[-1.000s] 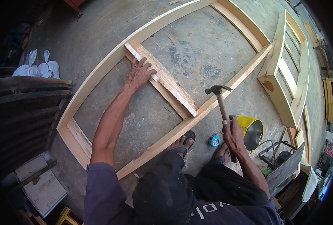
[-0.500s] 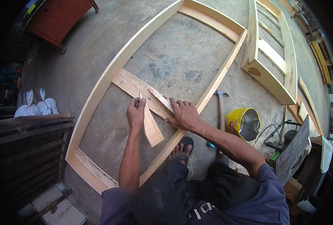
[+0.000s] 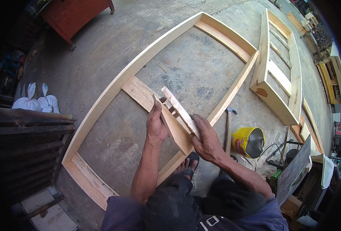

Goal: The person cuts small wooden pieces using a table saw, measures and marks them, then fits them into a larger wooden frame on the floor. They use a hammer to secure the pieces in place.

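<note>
My left hand is closed around a pale tapered wood offcut, its pointed end up by the thumb. Some of its fingertips show in the gap behind the offcut. On the other side of that gap, my right hand grips a short, rough-edged wood strip by its lower end. The two pieces stand side by side, close together at the bottom. Beneath them lies a large rectangular wooden frame on the floor, with a flat crosspiece partly hidden by my hands.
A claw hammer and a yellow tin are to the right of the frame. Farther right lies a second wooden frame. White bags and a dark slatted rack stand left; a red cabinet is at the back.
Both hands have lifted the two wood pieces and brought them together. The left hand has moved right and now wraps the offcut instead of pinching its tip. The whole view has shifted slightly.
</note>
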Demonstrator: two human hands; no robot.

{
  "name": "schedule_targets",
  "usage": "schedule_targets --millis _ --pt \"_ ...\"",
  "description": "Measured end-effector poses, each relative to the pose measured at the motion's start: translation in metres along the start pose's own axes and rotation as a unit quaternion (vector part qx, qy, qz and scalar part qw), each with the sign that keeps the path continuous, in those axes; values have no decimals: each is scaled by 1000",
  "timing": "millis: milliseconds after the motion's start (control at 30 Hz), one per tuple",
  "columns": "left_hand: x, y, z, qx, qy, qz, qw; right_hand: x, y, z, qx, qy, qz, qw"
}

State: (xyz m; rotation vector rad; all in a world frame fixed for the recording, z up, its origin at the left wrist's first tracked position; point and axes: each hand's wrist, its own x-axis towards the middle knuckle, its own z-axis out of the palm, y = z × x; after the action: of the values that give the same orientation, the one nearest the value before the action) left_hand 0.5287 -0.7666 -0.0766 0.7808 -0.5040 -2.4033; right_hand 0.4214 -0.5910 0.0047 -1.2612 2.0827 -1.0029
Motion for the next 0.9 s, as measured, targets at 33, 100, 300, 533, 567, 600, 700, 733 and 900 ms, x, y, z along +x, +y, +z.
schedule_targets --millis 33,100,300,533,567,600,700,733,900 --pt "1 -1 8 -13 -26 -13 999 -4 -4 4 -33 -29 20 999" --pt "2 -2 18 -26 -28 -43 998 -11 -4 7 -21 -19 23 999" --pt "1 -10 32 -11 -28 -3 1000 -16 10 7 11 -16 -10 1000" --pt "-3 -11 39 -33 -56 -29 997 -20 12 13 86 27 11 996" --pt "-4 -11 42 -33 -54 -36 997 -21 11 12 88 28 10 996" --pt "-5 -11 44 -32 -49 -42 997 -22 11 11 87 31 15 996" --pt "-7 -14 53 -19 -71 -61 995 -29 12 5 96 46 18 994" --pt "-8 -16 57 -16 -71 -65 995 -31 12 4 103 53 24 993" --pt "-31 -40 84 145 -54 -54 987 -39 14 -4 41 109 -3 993"
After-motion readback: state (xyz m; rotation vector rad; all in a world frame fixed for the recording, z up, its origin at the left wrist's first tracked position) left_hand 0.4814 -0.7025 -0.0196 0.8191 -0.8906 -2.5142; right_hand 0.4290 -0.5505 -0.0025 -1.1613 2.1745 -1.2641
